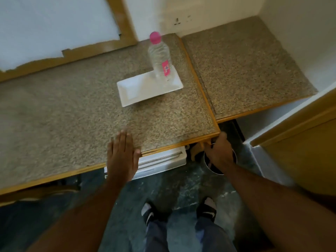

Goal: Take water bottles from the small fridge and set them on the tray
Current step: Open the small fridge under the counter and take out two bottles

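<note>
A clear water bottle (160,57) with a pink cap and pink label stands upright on the right end of a white rectangular tray (134,91) on the speckled stone counter (72,110). My left hand (122,153) lies flat on the counter's front edge and holds nothing. Just under that edge the white top of the small fridge (163,160) shows. My right hand (219,153) reaches below the counter's front right corner with its fingers curled. What they touch is hidden by the edge and by blur.
A lower stone shelf (245,70) sits to the right in a white-walled corner. A dark round bin (216,170) stands on the floor under my right hand. A wooden door (300,151) is at far right. My feet stand on the dark floor.
</note>
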A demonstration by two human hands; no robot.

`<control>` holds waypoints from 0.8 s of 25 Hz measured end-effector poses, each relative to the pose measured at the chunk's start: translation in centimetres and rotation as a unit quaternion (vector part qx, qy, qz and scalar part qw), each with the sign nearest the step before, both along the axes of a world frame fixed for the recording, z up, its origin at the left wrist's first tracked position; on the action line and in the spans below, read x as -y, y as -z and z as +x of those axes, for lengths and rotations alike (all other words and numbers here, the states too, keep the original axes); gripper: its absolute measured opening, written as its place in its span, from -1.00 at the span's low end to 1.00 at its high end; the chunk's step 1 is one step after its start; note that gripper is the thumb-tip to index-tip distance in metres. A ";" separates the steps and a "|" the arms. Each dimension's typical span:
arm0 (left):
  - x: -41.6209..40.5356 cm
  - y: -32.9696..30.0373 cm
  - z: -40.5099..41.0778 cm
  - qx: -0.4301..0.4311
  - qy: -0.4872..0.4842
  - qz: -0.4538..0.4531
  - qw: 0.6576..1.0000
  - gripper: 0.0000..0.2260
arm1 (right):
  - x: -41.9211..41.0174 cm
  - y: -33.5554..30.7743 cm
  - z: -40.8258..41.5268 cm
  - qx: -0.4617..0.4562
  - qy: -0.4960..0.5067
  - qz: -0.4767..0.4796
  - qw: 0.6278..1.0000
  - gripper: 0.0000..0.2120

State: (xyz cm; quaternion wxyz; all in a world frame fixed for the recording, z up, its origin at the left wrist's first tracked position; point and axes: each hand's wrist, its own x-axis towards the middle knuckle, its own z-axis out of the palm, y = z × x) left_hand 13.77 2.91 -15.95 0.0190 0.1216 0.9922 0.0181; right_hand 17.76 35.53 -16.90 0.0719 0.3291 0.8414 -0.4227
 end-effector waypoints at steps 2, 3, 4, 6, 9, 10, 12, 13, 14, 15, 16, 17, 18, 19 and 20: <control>4.5 1.3 2.6 0.000 -0.083 -0.008 0.997 -0.38 | 2.8 1.5 0.1 0.029 0.003 0.054 0.998 -0.65; 6.8 2.0 3.9 0.003 -0.112 -0.012 0.994 -0.36 | 4.9 2.6 0.3 0.045 -0.031 0.070 0.996 -0.66; 9.3 2.9 5.2 0.009 -0.128 -0.021 0.992 -0.34 | 7.9 3.9 0.6 0.054 -0.068 0.069 0.994 -0.65; 13.2 5.1 7.0 0.034 -0.115 -0.045 0.992 -0.32 | 13.7 6.5 1.2 0.040 -0.146 0.056 0.987 -0.57; 16.2 8.4 8.2 0.080 -0.066 -0.063 0.993 -0.31 | 22.0 9.7 1.5 -0.043 -0.279 0.097 0.954 -0.52; 16.7 9.5 8.1 0.093 -0.049 -0.060 0.993 -0.31 | 24.0 10.8 1.4 -0.080 -0.301 0.122 0.942 -0.50; 18.6 12.8 7.3 0.111 -0.021 -0.048 0.992 -0.31 | 28.1 14.3 1.5 -0.120 -0.330 0.159 0.923 -0.48; 19.7 15.0 6.6 0.124 -0.016 -0.032 0.992 -0.32 | 29.7 16.4 1.4 -0.130 -0.344 0.172 0.914 -0.49; 20.5 17.1 5.7 0.143 -0.017 -0.008 0.990 -0.32 | 30.8 18.5 1.4 -0.128 -0.364 0.187 0.904 -0.52; 21.2 19.3 4.9 0.160 -0.018 0.017 0.987 -0.33 | 31.5 20.5 1.3 -0.125 -0.375 0.203 0.896 -0.58; 21.6 20.8 4.1 0.173 -0.016 0.034 0.984 -0.34 | 31.6 21.7 1.0 -0.118 -0.388 0.208 0.890 -0.60; 22.0 22.7 3.5 0.177 -0.006 0.043 0.983 -0.34 | 31.7 23.2 0.8 -0.107 -0.399 0.216 0.885 -0.58; 22.3 24.4 3.1 0.181 0.006 0.045 0.982 -0.35 | 31.7 24.3 0.5 -0.099 -0.406 0.220 0.881 -0.57; 22.5 26.1 2.8 0.182 0.018 0.047 0.982 -0.36 | 31.9 25.3 0.3 -0.095 -0.409 0.222 0.880 -0.58; 22.7 27.8 2.7 0.184 0.027 0.043 0.982 -0.37 | 32.0 26.3 0.2 -0.093 -0.410 0.230 0.878 -0.61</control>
